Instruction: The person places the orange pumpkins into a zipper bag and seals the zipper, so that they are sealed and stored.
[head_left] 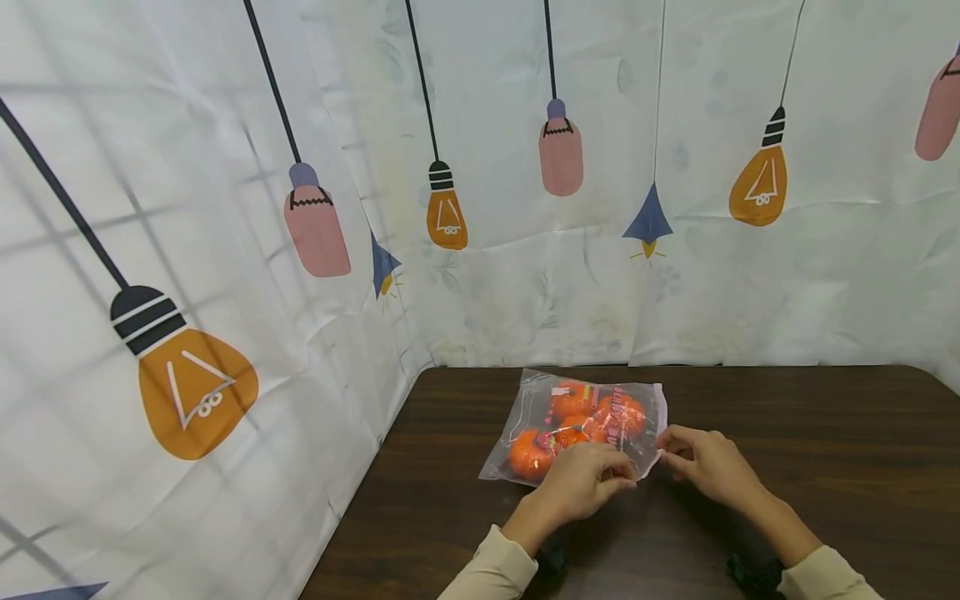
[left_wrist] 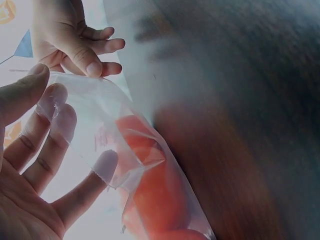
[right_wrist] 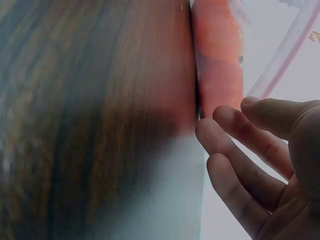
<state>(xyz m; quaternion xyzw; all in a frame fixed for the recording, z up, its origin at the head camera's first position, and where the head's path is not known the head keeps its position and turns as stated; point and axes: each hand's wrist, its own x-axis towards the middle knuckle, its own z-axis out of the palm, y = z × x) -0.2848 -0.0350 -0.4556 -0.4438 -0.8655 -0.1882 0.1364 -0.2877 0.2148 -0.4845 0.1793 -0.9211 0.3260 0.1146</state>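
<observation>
A clear plastic zip bag point(head_left: 501, 454) with pink print and a pale pink strip along its right edge lies on the table. Inside are several round, glossy orange objects point(head_left: 531, 456); their exact kind is hard to tell. My left hand point(head_left: 581, 483) holds the near part of the bag's right edge. In the left wrist view its fingertips point(left_wrist: 65, 120) show through the film, with the thumb at the edge. At the strip's near right end, my right hand point(head_left: 708, 465) pinches the bag between thumb and index finger, its other fingers loosely bent.
The dark brown wooden table point(head_left: 825, 433) extends to both sides of the bag. A white cloth point(head_left: 495, 300) printed with hanging lamps stands behind and along the left. Dark green bits point(head_left: 752, 575) show by the right sleeve.
</observation>
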